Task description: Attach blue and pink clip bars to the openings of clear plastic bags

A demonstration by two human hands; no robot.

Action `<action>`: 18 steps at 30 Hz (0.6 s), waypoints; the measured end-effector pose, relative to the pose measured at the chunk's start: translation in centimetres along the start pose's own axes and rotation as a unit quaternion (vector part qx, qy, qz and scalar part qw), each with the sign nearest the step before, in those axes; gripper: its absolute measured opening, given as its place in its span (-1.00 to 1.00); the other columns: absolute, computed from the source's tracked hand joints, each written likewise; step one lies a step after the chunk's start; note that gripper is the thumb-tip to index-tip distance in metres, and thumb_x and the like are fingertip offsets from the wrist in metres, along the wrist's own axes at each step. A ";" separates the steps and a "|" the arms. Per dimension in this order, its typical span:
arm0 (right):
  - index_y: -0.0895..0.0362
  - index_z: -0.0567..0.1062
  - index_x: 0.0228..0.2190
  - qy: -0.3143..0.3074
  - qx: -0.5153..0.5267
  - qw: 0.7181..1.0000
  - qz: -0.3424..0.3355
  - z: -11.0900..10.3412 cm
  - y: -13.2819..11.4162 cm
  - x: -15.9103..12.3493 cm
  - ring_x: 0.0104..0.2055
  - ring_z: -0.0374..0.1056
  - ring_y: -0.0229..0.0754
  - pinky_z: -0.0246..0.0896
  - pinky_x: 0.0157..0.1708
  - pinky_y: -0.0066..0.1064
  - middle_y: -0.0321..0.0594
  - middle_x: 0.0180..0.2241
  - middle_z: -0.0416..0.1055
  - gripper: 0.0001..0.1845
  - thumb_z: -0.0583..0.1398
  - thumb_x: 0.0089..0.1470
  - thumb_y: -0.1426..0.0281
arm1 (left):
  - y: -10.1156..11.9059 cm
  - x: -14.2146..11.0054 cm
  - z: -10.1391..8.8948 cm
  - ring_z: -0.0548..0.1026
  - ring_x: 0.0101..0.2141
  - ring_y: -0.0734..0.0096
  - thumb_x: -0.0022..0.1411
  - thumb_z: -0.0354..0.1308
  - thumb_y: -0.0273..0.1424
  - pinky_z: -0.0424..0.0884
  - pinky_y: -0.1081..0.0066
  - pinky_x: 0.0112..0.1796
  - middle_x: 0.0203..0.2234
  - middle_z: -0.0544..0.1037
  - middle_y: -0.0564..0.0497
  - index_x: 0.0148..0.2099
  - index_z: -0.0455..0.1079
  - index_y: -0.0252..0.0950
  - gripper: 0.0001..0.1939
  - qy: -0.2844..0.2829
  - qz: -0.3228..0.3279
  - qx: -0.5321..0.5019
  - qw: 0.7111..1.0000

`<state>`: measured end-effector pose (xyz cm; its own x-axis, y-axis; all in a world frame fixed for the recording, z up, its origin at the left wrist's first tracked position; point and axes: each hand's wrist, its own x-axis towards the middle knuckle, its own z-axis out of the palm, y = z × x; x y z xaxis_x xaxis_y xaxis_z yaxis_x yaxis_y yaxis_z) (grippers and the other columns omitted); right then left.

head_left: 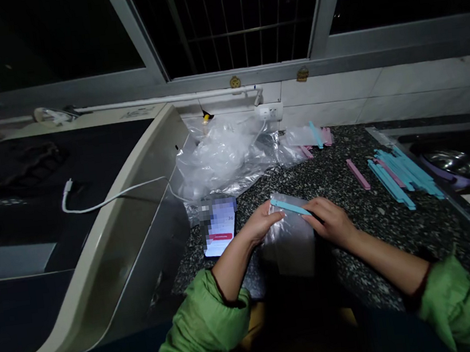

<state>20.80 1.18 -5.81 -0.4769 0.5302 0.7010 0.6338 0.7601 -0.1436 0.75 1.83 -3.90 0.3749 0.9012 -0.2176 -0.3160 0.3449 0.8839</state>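
Observation:
A light blue bag sealing clip (pixel 290 206) lies across the top of a small clear plastic bag (pixel 295 249), which hangs down below it. My left hand (pixel 262 222) is closed on the bag's upper left edge, thumb in front, close to the clip's left end. At the other end, the thumb and fingers of my right hand (pixel 331 221) pinch the clip. Whether the clip is fastened over the bag cannot be made out. Several loose blue clips (pixel 407 170) lie in a pile to the right, with a lone pink clip (pixel 358 174) beside them.
A lit phone (pixel 220 227) lies left of my hands. Crumpled clear plastic bags (pixel 227 154) are heaped behind it, near bagged clips (pixel 318 135). A large cream-edged machine (pixel 84 276) stands left, crossed by a white cable (pixel 112 199). A stove (pixel 465 151) borders the speckled counter (pixel 336 154).

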 end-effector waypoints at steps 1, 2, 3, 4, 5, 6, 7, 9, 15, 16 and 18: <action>0.14 0.40 -0.26 -0.001 0.004 1.000 0.003 0.1 0.0 -0.1 -0.32 0.31 -0.20 0.31 -0.32 -0.37 -0.17 -0.40 0.38 -0.86 0.12 0.07 0.46 | 0.1 0.0 0.0 0.35 -0.55 0.52 -0.34 0.38 -0.34 0.21 0.50 -0.42 -0.60 0.46 0.11 -0.42 0.38 -0.36 -0.63 -0.002 -0.001 -0.002 1.000; 0.15 0.40 -0.26 -0.002 0.005 1.000 0.007 0.1 0.0 -0.1 -0.32 0.31 -0.20 0.31 -0.31 -0.36 -0.16 -0.40 0.38 -0.86 0.12 0.08 0.46 | 0.1 0.0 0.0 0.35 -0.56 0.52 -0.33 0.37 -0.35 0.21 0.49 -0.43 -0.60 0.45 0.10 -0.43 0.38 -0.37 -0.65 -0.007 -0.004 -0.009 1.000; 0.15 0.40 -0.26 0.000 0.003 1.000 0.010 0.2 0.0 -0.1 -0.31 0.31 -0.19 0.31 -0.31 -0.36 -0.16 -0.40 0.38 -0.85 0.11 0.08 0.46 | 0.1 0.0 0.1 0.35 -0.57 0.52 -0.31 0.37 -0.34 0.21 0.49 -0.44 -0.61 0.45 0.09 -0.43 0.38 -0.37 -0.66 -0.011 -0.009 -0.022 1.000; 0.15 0.40 -0.26 0.001 0.001 1.000 0.013 0.2 0.0 -0.1 -0.31 0.31 -0.18 0.31 -0.31 -0.35 -0.15 -0.40 0.37 -0.85 0.11 0.08 0.45 | 0.1 0.1 0.1 0.36 -0.57 0.51 -0.29 0.36 -0.32 0.22 0.48 -0.44 -0.61 0.45 0.08 -0.43 0.38 -0.37 -0.66 -0.013 -0.012 -0.041 0.999; 0.15 0.41 -0.26 0.003 -0.002 1.000 0.016 0.2 0.1 -0.1 -0.31 0.31 -0.18 0.31 -0.32 -0.35 -0.15 -0.40 0.37 -0.85 0.11 0.08 0.45 | 0.1 0.2 0.1 0.37 -0.57 0.49 -0.27 0.36 -0.28 0.24 0.47 -0.43 -0.62 0.45 0.07 -0.44 0.38 -0.38 -0.66 -0.010 -0.013 -0.063 0.998; 0.14 0.41 -0.25 0.004 -0.003 1.000 0.017 0.2 0.1 -0.1 -0.31 0.31 -0.18 0.32 -0.32 -0.35 -0.15 -0.40 0.36 -0.85 0.11 0.08 0.45 | 0.0 0.3 0.1 0.37 -0.57 0.47 -0.24 0.34 -0.23 0.25 0.45 -0.42 -0.62 0.45 0.05 -0.44 0.38 -0.38 -0.65 -0.005 -0.011 -0.085 0.996; 0.13 0.41 -0.25 0.006 -0.003 1.000 0.018 0.2 0.2 -0.1 -0.31 0.31 -0.18 0.32 -0.33 -0.35 -0.16 -0.40 0.36 -0.85 0.11 0.08 0.45 | -0.1 0.4 0.1 0.38 -0.56 0.46 -0.22 0.33 -0.18 0.26 0.44 -0.41 -0.63 0.44 0.04 -0.46 0.38 -0.38 -0.63 0.003 -0.008 -0.101 0.995; 0.12 0.42 -0.25 0.007 -0.002 1.000 0.018 0.2 0.3 -0.2 -0.32 0.30 -0.18 0.31 -0.33 -0.34 -0.17 -0.40 0.35 -0.84 0.11 0.08 0.45 | -0.3 0.6 0.2 0.37 -0.57 0.45 -0.21 0.30 -0.09 0.26 0.43 -0.42 -0.65 0.43 0.03 -0.49 0.36 -0.38 -0.57 0.020 0.004 -0.104 0.994; 0.14 0.42 -0.24 -0.002 -0.020 1.000 0.018 0.4 0.3 -0.1 -0.30 0.28 -0.16 0.28 -0.31 -0.31 -0.15 -0.38 0.37 -0.82 0.09 0.08 0.45 | -0.6 0.7 0.4 0.23 -0.65 0.57 -0.26 0.25 0.04 0.10 0.51 -0.55 -0.72 0.33 0.12 -0.56 0.28 -0.35 -0.48 0.072 0.035 0.021 0.997; 0.14 0.42 -0.23 -0.006 -0.027 0.999 0.020 0.5 0.3 0.1 -0.29 0.28 -0.15 0.27 -0.30 -0.30 -0.14 -0.38 0.38 -0.82 0.09 0.09 0.44 | -0.5 0.6 0.4 0.20 -0.66 0.57 -0.24 0.23 0.05 0.09 0.51 -0.56 -0.73 0.31 0.13 -0.57 0.26 -0.34 -0.48 0.083 0.042 0.037 0.995; 0.16 0.42 -0.23 -0.012 -0.031 0.999 0.018 1.2 0.0 0.8 -0.29 0.27 -0.14 0.26 -0.29 -0.30 -0.12 -0.37 0.39 -0.81 0.08 0.09 0.44 | -0.2 0.4 0.1 0.17 -0.66 0.58 -0.18 0.19 0.05 0.06 0.51 -0.56 -0.74 0.26 0.14 -0.58 0.23 -0.32 -0.50 0.114 0.063 0.070 0.989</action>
<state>19.70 2.06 -6.04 -0.4669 0.5659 0.6795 0.6867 0.7162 -0.1245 1.05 2.11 -4.14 0.1294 0.9761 -0.1747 -0.2183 0.1999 0.9552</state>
